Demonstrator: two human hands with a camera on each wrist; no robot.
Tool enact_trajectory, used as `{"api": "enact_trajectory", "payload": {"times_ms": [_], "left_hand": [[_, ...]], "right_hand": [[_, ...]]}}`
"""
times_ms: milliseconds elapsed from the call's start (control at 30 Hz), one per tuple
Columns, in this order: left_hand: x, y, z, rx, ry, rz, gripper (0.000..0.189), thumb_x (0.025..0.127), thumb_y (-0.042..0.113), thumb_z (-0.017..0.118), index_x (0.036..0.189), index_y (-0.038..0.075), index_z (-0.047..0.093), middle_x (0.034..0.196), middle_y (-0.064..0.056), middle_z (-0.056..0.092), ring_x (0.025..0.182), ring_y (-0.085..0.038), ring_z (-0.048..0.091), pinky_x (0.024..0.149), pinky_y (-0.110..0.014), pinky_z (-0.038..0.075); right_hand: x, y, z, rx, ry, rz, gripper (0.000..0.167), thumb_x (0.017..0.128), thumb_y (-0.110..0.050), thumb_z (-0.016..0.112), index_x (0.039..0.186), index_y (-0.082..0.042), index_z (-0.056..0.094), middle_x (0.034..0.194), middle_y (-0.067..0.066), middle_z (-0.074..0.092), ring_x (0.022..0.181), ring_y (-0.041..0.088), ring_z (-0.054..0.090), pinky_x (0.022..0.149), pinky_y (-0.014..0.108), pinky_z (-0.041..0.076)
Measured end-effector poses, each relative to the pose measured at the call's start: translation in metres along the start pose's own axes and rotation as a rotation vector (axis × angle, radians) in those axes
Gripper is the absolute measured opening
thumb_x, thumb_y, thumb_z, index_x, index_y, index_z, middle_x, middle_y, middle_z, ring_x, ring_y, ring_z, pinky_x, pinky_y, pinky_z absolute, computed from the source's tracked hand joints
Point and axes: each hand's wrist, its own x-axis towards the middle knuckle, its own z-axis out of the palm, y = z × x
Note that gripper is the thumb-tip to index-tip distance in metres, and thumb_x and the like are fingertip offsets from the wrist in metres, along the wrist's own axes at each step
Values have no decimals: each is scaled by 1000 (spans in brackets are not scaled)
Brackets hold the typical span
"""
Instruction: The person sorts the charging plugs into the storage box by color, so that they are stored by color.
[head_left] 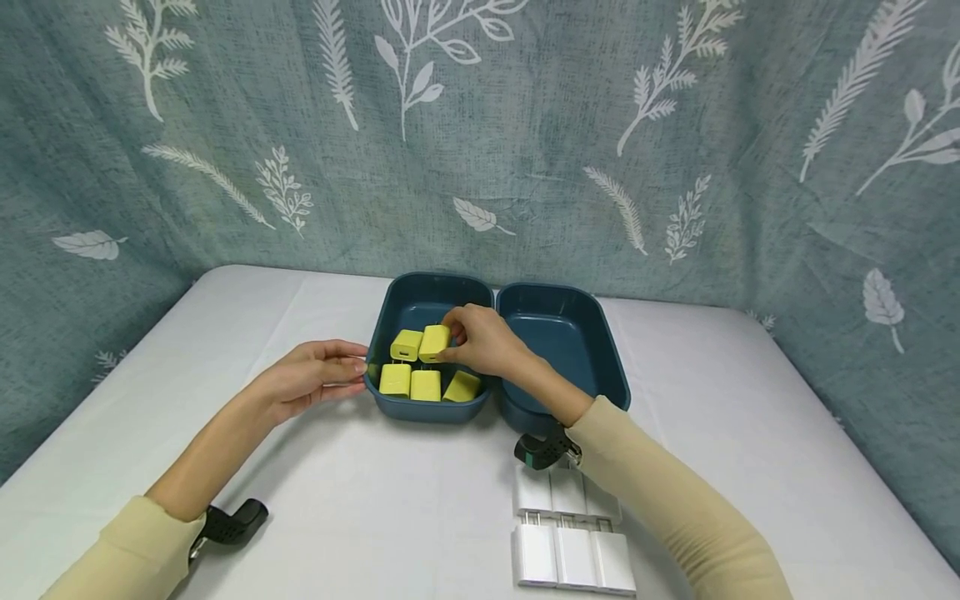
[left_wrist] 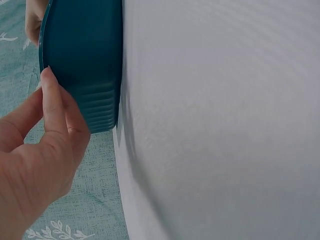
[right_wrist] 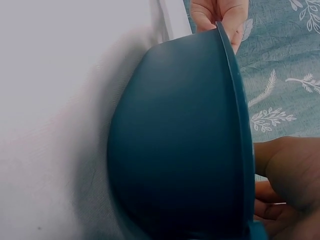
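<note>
Several yellow USB charger plugs [head_left: 395,380] lie in the left dark blue container [head_left: 429,412]. My right hand [head_left: 487,340] reaches over that container and pinches one yellow charger [head_left: 434,343] between thumb and fingers, beside another yellow charger [head_left: 407,344]. In the right wrist view the container's wall hides most of my right hand [right_wrist: 295,172] and what it holds. At the left side, my left hand [head_left: 318,373] grips the container's rim. The left wrist view shows the fingertips of my left hand [left_wrist: 42,155] at the rim of the blue container [left_wrist: 87,55].
A second dark blue container [head_left: 558,337] stands against the first on the right, under my right forearm. Several white chargers [head_left: 575,558] lie in two rows on the white-covered table [head_left: 360,517] near my right sleeve. A patterned curtain [head_left: 525,167] hangs behind.
</note>
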Motion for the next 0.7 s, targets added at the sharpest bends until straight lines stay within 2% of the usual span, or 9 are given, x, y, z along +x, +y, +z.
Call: {"api": "enact_trajectory", "payload": {"times_ms": [267, 467, 700], "left_hand": [[0, -1, 0, 1, 0, -2, 48, 101, -1, 53, 142, -14, 34, 104, -8, 59, 94, -14, 67, 94, -31, 56], [0, -1, 0, 0, -1, -4, 48, 100, -1, 53, 143, -13, 34, 104, -7, 59, 94, -14, 67, 94, -32, 56], [-1, 1, 1, 9, 0, -3, 48, 101, -1, 53, 143, -13, 34, 103, -7, 58, 93, -14, 67, 95, -32, 55]], "right_hand": [[2, -2, 2, -25, -24, 27, 44, 84, -20, 82, 119, 3, 66, 101, 13, 64, 88, 21, 59, 75, 29, 53], [5, -3, 5, -13, -58, 61, 53, 85, -23, 81, 126, 5, 63, 104, 12, 65, 93, 22, 59, 79, 31, 55], [1, -6, 2, 12, -19, 20, 52, 87, -22, 79, 128, 4, 62, 107, 14, 64, 93, 21, 61, 78, 30, 55]]}}
